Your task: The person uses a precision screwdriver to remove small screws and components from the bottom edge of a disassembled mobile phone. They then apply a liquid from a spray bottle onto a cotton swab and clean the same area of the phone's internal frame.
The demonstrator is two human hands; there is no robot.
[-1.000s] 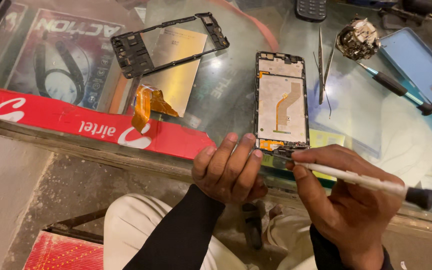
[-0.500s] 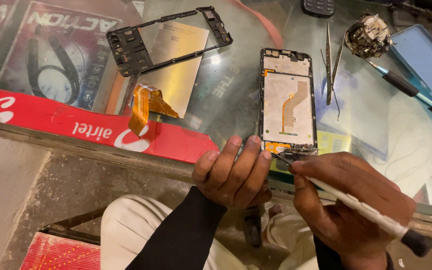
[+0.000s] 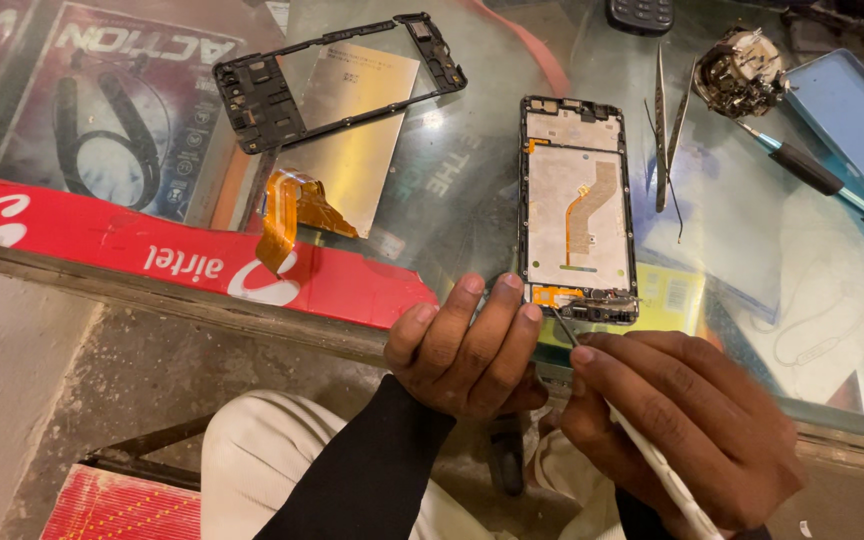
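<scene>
My left hand (image 3: 467,345) rests curled, gripping nothing, at the glass counter (image 3: 452,200) edge beside the opened phone chassis (image 3: 578,210), right hand (image 3: 682,425) pinching a white-handled screwdriver (image 3: 652,465), tip at its bottom edge.

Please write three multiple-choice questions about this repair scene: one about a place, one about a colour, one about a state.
1. Where does the tip of the thin tool in the right hand touch the opened phone?
A. top end
B. bottom end, nearest the person
C. middle

2. What colour is the loose ribbon cable?
A. orange
B. blue
C. white

3. How does the black frame lie?
A. fitted on the phone
B. held in the left hand
C. apart on the glass table

Answers: B, the tip meets the lower edge; A, it is orange; C, the frame rests alone, far left.
</scene>
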